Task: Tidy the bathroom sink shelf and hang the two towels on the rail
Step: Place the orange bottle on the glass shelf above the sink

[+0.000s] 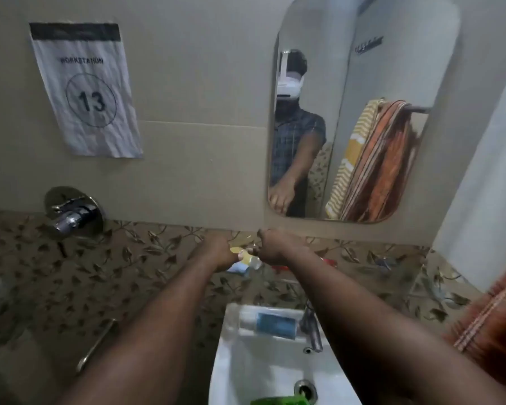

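Note:
Both my hands reach to the shelf under the mirror. My left hand [216,254] grips a small yellow and white tube [247,258], with a blue and white item [236,268] just below it. My right hand [273,247] has curled fingers at the tube's other end; blur hides the exact hold. A red item [329,263] lies on the shelf behind my right wrist. A blue and white tube [270,321] lies on the back rim of the white sink [225,361]. In the mirror [362,30], a yellow towel [349,159] and an orange striped towel [383,165] hang on a rail.
A tap [311,325] stands at the sink's back right. Something green [281,400] lies in the basin near the drain [306,388]. A chrome wall valve [72,213] sits to the left, and orange striped cloth [494,317] shows at the right edge. A paper sign [85,89] hangs on the wall.

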### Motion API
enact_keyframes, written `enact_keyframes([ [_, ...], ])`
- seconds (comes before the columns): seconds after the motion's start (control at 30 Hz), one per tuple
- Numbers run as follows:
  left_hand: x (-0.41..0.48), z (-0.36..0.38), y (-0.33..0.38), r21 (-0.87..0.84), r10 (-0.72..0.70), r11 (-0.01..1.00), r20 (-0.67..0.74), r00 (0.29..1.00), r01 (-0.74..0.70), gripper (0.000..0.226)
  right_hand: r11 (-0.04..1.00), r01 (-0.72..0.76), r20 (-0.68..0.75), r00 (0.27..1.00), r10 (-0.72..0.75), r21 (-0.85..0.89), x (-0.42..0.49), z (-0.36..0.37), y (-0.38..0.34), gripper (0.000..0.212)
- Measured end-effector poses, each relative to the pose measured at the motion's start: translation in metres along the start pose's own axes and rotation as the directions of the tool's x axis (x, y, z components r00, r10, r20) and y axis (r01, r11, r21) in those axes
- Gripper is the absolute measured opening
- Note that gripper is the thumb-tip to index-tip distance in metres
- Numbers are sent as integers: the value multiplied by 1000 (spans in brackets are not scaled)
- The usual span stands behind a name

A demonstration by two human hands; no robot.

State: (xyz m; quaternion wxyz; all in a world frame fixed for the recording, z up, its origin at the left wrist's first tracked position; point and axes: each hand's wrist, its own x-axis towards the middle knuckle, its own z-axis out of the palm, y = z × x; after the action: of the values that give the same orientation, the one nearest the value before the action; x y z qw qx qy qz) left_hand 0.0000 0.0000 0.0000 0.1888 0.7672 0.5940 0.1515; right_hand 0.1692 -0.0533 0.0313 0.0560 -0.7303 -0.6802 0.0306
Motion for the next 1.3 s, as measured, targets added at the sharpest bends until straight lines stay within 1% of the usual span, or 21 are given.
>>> enact_keyframes([
  [0.03,6,5,1,10,-48,999,-2,999,48,56,1000,2,17,1000,-2,9,8,4,0,54],
  [0.07,9,8,3,-15,-106,994,-13,994,106,54,1000,2,11,1000,-2,17,14,6,0,50],
  [0.17,13,19,12,-74,-246,966,25,969,247,44,998,26,58,998,-29,49,30,18,-2,32],
  [0.27,18,26,18,-54,-341,938,33,939,343,40,997,67,98,993,-70,37,42,28,-1,29],
  [0.3,23,29,19,-60,-380,922,60,923,383,41,997,76,113,991,-78,27,46,31,0,29],
  [0.4,37,37,15,-108,-429,891,121,895,442,47,995,89,122,988,-94,44,55,35,4,26],
  [0.53,48,41,12,-203,-445,859,154,882,469,41,992,68,140,987,-82,104,61,38,7,25],
  [0.6,52,44,6,-221,-476,837,155,865,501,48,991,58,175,981,-80,124,60,37,5,25],
  [0.63,57,49,1,-265,-481,822,148,864,503,54,990,52,184,980,-76,131,59,37,4,24],
  [0.7,46,42,6,-291,-486,822,87,870,489,69,990,34,193,979,-60,138,57,36,1,25],
  [0.73,39,37,9,-283,-475,837,49,879,468,64,989,22,192,980,-50,144,56,36,-1,27],
  [0.8,28,30,11,-239,-434,878,-32,900,415,39,985,4,163,986,-32,171,54,38,-4,31],
  [0.83,27,30,8,-237,-404,895,-66,912,379,41,983,-9,141,990,-17,186,52,38,-6,31],
  [0.87,26,30,5,-249,-386,901,-79,919,356,50,978,-27,120,993,2,208,50,38,-7,31],
  [0.9,25,31,2,-258,-359,909,-90,929,326,59,968,-46,91,996,24,245,48,38,-6,32],
  [0.97,24,29,-6,-296,-286,924,-109,952,243,66,937,-73,34,997,66,341,44,41,-3,36],
  [1.07,20,28,-16,-369,-184,922,-148,972,118,59,867,-87,-13,994,108,491,37,50,1,44],
  [1.17,15,29,-26,-430,-125,902,-147,981,50,49,801,-71,-55,990,128,594,25,59,-2,54],
  [1.23,12,31,-32,-451,-99,892,-133,986,29,49,766,-57,-91,985,149,641,17,65,-4,53],
  [1.3,10,33,-36,-438,-62,899,-110,992,8,59,755,-45,-94,986,141,655,11,74,-8,50],
])
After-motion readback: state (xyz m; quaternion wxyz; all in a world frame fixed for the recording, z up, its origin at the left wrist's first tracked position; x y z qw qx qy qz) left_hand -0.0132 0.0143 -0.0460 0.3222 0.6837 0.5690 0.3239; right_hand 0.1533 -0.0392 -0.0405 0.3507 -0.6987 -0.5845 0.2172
